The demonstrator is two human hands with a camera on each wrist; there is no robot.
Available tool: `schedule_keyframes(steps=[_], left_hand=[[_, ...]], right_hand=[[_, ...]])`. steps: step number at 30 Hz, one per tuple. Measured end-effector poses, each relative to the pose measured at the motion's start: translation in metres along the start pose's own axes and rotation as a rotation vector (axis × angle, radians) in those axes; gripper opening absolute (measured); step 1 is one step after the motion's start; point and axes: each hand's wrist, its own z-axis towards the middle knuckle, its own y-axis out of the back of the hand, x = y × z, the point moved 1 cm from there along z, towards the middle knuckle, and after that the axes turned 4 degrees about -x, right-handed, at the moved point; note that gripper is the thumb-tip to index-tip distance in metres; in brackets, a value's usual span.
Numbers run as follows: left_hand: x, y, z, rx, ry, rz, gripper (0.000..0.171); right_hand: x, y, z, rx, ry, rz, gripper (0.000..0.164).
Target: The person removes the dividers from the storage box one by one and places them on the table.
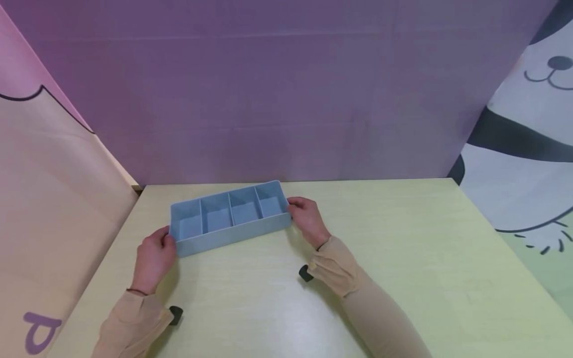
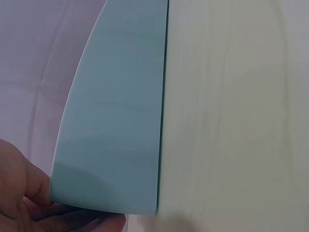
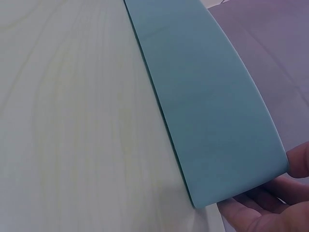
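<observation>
A light blue divided organizer tray (image 1: pixel 233 233) with one row of compartments sits slantwise toward the back of the table, its right end farther back. The compartments show nothing inside. My left hand (image 1: pixel 153 258) grips its left end; in the left wrist view the thumb (image 2: pixel 36 183) is at the rim corner and the fingers (image 2: pixel 72 220) lie against the end wall. At the other end, my right hand (image 1: pixel 308 219) holds the tray the same way, its fingers (image 3: pixel 256 203) on the end wall below the thumb (image 3: pixel 298 159).
The pale wooden table (image 1: pixel 403 258) spreads around the tray. Behind it rises a purple cloth wall (image 1: pixel 286 99). Printed panels flank both sides, the right one with a panda drawing (image 1: pixel 524 164). A small black piece (image 1: pixel 306 273) sticks out at the right cuff.
</observation>
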Motion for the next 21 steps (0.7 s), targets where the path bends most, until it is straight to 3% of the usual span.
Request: schedule_keyframes(steps=[21], left_hand=[[-0.010, -0.009, -0.003, -0.006, -0.030, -0.018, 0.040]], right_hand=[[0.000, 0.016, -0.005, 0.002, -0.007, 0.000, 0.031]])
